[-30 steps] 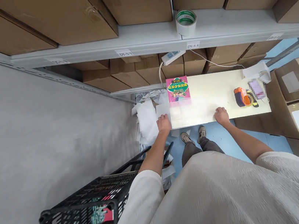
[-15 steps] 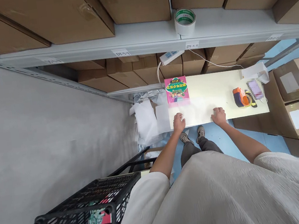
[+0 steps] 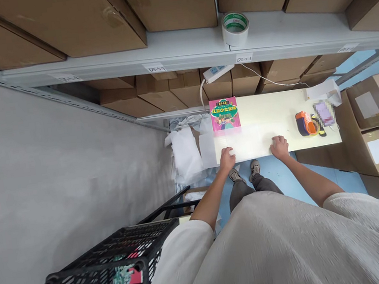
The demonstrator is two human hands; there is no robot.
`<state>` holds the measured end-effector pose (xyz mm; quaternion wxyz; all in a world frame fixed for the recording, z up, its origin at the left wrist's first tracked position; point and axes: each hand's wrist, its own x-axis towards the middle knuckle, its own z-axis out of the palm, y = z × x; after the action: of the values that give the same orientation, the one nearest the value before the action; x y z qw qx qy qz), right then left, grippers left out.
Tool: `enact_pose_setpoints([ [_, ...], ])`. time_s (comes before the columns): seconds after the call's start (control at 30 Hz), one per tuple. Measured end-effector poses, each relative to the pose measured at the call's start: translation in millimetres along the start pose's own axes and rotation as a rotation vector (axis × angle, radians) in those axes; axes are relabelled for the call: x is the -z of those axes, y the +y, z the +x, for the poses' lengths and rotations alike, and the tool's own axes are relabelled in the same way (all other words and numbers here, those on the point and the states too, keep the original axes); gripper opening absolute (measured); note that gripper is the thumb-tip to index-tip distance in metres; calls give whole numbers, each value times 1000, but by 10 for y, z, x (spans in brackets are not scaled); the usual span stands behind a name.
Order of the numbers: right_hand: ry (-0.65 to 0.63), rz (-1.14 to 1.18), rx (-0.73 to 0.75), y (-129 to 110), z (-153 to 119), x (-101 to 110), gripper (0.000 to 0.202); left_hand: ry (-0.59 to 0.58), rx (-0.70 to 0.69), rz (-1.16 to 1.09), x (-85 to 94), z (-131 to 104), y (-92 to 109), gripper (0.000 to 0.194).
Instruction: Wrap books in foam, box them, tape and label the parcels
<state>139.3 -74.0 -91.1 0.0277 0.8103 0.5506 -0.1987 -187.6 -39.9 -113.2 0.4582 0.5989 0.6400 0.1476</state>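
A translucent plastic sheet (image 3: 251,145) lies over the front of the pale table (image 3: 275,101), its far edge overlapping the bottom of a pink picture book (image 3: 224,114). At the sheet's near left side is my left hand (image 3: 227,158), its fingers curled closed on it. My right hand (image 3: 279,147) is closed at the near right side of the same sheet. The sheet's exact borders are faint. Beyond my right hand an orange and dark blue tape dispenser (image 3: 305,124) rests on the table.
White paper sheets (image 3: 185,149) are heaped left of the table. A black crate (image 3: 98,272) with books stands at lower left. Cartons (image 3: 377,101) are stacked on the right. Overhead, a shelf (image 3: 179,44) carries boxes and a tape roll (image 3: 236,29); a power strip (image 3: 218,73) hangs below.
My left hand has shifted slightly toward me, and my right hand a little to the right. The sheet's far edge shows more plainly across the book's bottom. The book has stayed put.
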Motion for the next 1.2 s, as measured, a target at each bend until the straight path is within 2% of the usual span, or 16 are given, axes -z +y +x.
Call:
enact_pose_setpoints([
  [0.23, 16, 28, -15, -40, 3, -4, 47, 28, -18, 74, -4, 17, 0, 32],
  [0.37, 7, 38, -9, -80, -4, -6, 47, 14, 3, 121, 22, -3, 19, 37],
  [0.53, 6, 27, 1, -241, 58, 23, 46, 48, -74, 328, 89, -95, 95, 46],
  [0.7, -22, 132, 61, -730, 447, 118, 46, -23, -226, 410, 121, 26, 215, 70],
  [0.87, -104, 319, 113, -1434, 1053, 154, 43, -66, -187, 497, 78, 278, 178, 90],
  [1.03, -214, 497, -66, -1955, 1463, 99, 47, -132, -147, 524, 2, 376, 54, 93],
  [1.1, -227, 516, -157, -2063, 1535, 82, 47, -133, -147, 537, -18, 388, 39, 94],
  [1.2, -246, 534, -260, -2150, 1597, 71, 31, -126, -146, 537, -25, 396, 54, 94],
])
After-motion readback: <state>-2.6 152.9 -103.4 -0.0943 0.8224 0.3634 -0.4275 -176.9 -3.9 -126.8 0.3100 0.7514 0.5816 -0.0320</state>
